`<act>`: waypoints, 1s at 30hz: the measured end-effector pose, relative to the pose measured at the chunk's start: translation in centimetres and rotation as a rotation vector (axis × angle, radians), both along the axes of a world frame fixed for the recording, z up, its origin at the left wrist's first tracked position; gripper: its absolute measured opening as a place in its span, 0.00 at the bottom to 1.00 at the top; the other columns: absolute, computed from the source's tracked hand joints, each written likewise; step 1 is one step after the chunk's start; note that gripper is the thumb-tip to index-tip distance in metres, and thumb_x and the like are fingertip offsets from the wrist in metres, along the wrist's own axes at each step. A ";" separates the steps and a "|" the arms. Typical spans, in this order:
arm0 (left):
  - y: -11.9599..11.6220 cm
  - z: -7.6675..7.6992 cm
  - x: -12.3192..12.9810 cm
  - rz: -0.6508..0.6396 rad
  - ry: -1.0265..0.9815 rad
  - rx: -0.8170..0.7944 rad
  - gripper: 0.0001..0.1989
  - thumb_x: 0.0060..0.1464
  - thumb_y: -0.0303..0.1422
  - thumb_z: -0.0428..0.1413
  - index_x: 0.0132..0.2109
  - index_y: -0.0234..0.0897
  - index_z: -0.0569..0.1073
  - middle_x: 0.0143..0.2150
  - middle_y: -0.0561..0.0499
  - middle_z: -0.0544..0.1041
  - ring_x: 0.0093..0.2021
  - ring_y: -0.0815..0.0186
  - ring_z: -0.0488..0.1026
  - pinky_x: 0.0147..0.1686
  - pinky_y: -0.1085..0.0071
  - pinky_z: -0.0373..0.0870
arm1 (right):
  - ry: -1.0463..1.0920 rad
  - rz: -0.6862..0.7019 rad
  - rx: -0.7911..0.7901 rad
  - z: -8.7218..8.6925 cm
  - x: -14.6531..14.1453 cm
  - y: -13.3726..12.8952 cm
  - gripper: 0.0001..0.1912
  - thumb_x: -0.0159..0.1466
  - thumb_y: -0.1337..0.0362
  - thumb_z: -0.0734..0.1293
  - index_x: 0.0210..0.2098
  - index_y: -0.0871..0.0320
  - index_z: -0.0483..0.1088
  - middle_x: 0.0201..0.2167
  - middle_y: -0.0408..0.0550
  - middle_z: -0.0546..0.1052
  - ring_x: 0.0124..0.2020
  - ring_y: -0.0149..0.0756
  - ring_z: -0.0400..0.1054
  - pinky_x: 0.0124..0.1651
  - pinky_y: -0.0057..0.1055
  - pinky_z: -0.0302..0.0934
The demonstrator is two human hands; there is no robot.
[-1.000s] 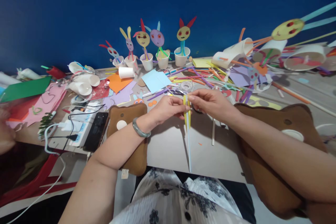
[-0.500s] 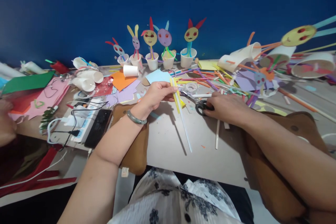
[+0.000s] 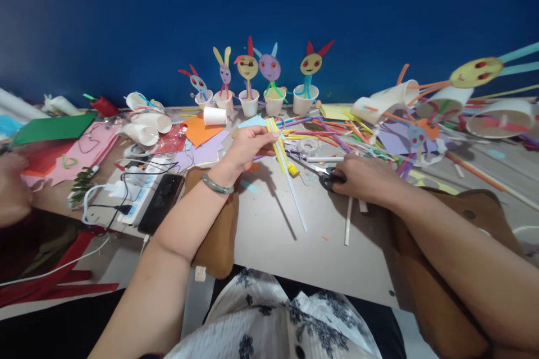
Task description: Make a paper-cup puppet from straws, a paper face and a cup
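Observation:
Pinched between the thumb and fingers of my left hand (image 3: 249, 148) are a few thin straws (image 3: 291, 184), yellow and pale blue-white. They slant down toward me, the pale ends reaching lower than the yellow ones. My right hand (image 3: 364, 174) is closed around the black handles of a pair of scissors (image 3: 327, 178). The blades point left, with their tips close to the straws; whether they touch, I cannot tell. Below the straws' upper part sits a small yellow piece (image 3: 293, 169). A white stick (image 3: 348, 220) lies on the table beneath my right hand.
Paper cups with paper-faced figures (image 3: 249, 102) line the blue wall. Loose coloured straws (image 3: 332, 130) and a tape roll (image 3: 307, 146) lie beyond my hands. At left are a power strip (image 3: 147, 190), a phone (image 3: 160, 203) and another person's hand (image 3: 14, 188). Brown pads (image 3: 217, 224) flank me.
The scissors have turned so their handles look narrower and more edge-on. My left hand has shifted slightly with the straws still in it. The whole view has tilted a little.

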State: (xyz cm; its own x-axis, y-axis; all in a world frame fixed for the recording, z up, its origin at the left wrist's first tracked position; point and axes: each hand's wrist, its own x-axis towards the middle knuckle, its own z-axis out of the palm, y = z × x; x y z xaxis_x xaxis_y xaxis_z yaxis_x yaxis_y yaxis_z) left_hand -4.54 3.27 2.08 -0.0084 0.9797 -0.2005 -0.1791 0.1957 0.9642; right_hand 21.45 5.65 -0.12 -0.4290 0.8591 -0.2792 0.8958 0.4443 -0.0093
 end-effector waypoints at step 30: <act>0.5 -0.2 -0.8 0.042 0.109 0.018 0.07 0.54 0.26 0.62 0.29 0.31 0.72 0.26 0.55 0.76 0.25 0.76 0.73 0.29 0.77 0.72 | 0.381 0.341 -0.737 3.4 2.3 0.1 0.31 0.62 0.32 0.59 0.30 0.56 0.60 0.31 0.46 0.64 0.35 0.39 0.59 0.41 0.37 0.54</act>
